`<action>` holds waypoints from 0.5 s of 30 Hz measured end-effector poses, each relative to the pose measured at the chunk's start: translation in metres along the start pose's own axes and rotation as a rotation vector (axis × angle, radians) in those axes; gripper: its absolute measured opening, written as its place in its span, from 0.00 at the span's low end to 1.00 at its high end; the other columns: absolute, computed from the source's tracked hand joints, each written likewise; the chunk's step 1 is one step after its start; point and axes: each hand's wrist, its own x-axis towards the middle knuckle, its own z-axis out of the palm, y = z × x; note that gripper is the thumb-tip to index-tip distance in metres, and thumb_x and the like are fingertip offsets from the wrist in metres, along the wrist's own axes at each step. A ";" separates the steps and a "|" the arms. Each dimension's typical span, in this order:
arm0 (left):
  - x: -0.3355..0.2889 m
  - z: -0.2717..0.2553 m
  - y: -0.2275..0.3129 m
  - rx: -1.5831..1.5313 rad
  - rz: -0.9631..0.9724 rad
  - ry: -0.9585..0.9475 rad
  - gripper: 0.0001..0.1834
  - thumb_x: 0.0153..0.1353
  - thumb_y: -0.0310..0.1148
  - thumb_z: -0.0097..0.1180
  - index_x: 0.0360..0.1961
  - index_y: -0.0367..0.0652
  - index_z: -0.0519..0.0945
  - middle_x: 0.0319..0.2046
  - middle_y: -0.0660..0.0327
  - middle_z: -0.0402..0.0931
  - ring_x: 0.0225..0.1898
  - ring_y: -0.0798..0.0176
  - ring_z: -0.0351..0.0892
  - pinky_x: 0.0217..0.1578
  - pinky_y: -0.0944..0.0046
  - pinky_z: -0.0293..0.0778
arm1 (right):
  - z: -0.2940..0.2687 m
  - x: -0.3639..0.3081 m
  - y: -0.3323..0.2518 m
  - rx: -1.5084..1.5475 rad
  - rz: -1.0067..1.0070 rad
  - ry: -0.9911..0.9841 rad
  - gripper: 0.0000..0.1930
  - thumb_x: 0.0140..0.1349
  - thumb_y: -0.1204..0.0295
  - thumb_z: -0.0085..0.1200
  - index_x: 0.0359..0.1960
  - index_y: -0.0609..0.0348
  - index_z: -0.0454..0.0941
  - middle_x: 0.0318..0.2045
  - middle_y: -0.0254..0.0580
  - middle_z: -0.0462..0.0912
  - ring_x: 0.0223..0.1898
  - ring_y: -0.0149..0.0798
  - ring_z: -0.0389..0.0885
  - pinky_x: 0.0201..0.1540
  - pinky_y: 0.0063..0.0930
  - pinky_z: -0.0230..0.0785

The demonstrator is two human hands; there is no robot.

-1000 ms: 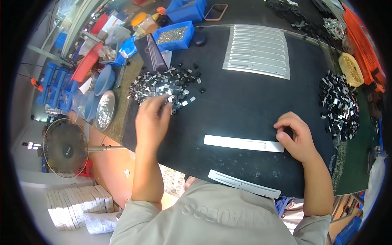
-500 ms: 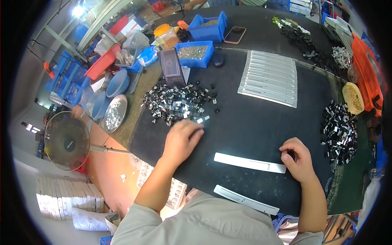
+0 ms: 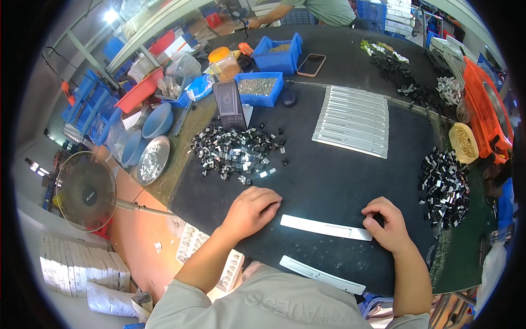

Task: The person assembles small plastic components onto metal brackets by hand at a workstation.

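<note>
My left hand (image 3: 252,213) hovers over the black mat just left of a flat white metal strip (image 3: 315,226). Its fingers are closed together, and whatever they may hold is hidden. My right hand (image 3: 387,223) is curled at the strip's right end, thumb and fingertips drawn together; I cannot make out anything in them. A second, slightly curved strip (image 3: 320,275) lies along the table's front edge. Beyond my left hand spreads a pile of small black and silver clips (image 3: 235,151). Several more strips (image 3: 350,122) lie side by side at the back.
Another clip pile (image 3: 445,186) lies at the right, near a yellow tub (image 3: 463,142) and orange basket (image 3: 482,98). A dark upright box (image 3: 230,104), blue bins (image 3: 258,89) and a phone (image 3: 312,64) stand or lie farther back. A fan (image 3: 86,192) is at the left. Across the table is another person (image 3: 329,11).
My left hand has drawn back from the clip pile toward the near strip. My right hand keeps its place by the strip's end. The view has tilted slightly, showing more of the other person.
</note>
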 end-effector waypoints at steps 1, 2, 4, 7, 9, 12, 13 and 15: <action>0.006 0.003 0.007 -0.081 0.045 0.016 0.12 0.63 0.29 0.76 0.47 0.45 0.90 0.47 0.61 0.91 0.46 0.52 0.89 0.50 0.55 0.83 | -0.001 -0.001 0.000 -0.010 0.003 0.007 0.12 0.63 0.77 0.71 0.47 0.62 0.87 0.44 0.44 0.86 0.42 0.38 0.85 0.50 0.32 0.78; 0.012 0.005 0.015 -0.166 0.091 0.031 0.11 0.62 0.28 0.76 0.45 0.45 0.90 0.47 0.62 0.91 0.45 0.53 0.89 0.49 0.55 0.83 | -0.002 -0.002 0.000 -0.019 -0.006 -0.002 0.12 0.63 0.77 0.71 0.48 0.62 0.87 0.44 0.44 0.86 0.42 0.38 0.86 0.50 0.32 0.79; 0.027 0.005 0.037 -0.192 0.176 -0.022 0.10 0.61 0.28 0.77 0.43 0.46 0.89 0.47 0.63 0.91 0.44 0.55 0.89 0.49 0.55 0.83 | -0.002 -0.002 0.002 -0.047 -0.029 -0.022 0.12 0.64 0.77 0.71 0.48 0.61 0.87 0.43 0.44 0.87 0.42 0.38 0.87 0.49 0.32 0.79; 0.037 0.022 0.064 -0.203 0.336 -0.099 0.10 0.60 0.29 0.77 0.42 0.48 0.90 0.47 0.65 0.91 0.43 0.58 0.88 0.47 0.57 0.83 | 0.001 0.004 -0.003 -0.026 -0.042 -0.036 0.12 0.67 0.74 0.72 0.50 0.62 0.87 0.44 0.42 0.86 0.42 0.37 0.87 0.49 0.31 0.80; 0.042 0.034 0.068 -0.166 0.411 -0.176 0.09 0.62 0.30 0.75 0.43 0.46 0.89 0.47 0.66 0.90 0.44 0.58 0.86 0.47 0.55 0.84 | 0.003 0.004 -0.004 -0.028 -0.006 -0.023 0.12 0.68 0.73 0.72 0.50 0.62 0.87 0.44 0.42 0.86 0.43 0.36 0.87 0.49 0.31 0.80; 0.042 0.049 0.071 -0.216 0.404 -0.184 0.09 0.62 0.30 0.74 0.43 0.46 0.89 0.48 0.66 0.89 0.44 0.57 0.86 0.46 0.55 0.84 | 0.001 0.006 -0.003 -0.006 0.001 -0.026 0.12 0.70 0.72 0.72 0.51 0.62 0.87 0.44 0.42 0.87 0.43 0.35 0.87 0.49 0.31 0.80; 0.042 0.051 0.072 -0.220 0.410 -0.191 0.09 0.62 0.30 0.74 0.43 0.46 0.89 0.48 0.66 0.89 0.44 0.57 0.86 0.46 0.55 0.84 | 0.000 0.005 -0.002 -0.008 0.004 -0.039 0.12 0.70 0.71 0.72 0.51 0.62 0.87 0.44 0.42 0.87 0.43 0.35 0.87 0.49 0.30 0.80; 0.043 0.053 0.070 -0.226 0.445 -0.187 0.11 0.60 0.29 0.77 0.43 0.47 0.90 0.47 0.66 0.91 0.40 0.59 0.87 0.43 0.56 0.83 | -0.001 0.003 -0.001 -0.010 0.011 -0.037 0.12 0.70 0.71 0.72 0.51 0.62 0.87 0.44 0.42 0.87 0.43 0.35 0.87 0.49 0.30 0.80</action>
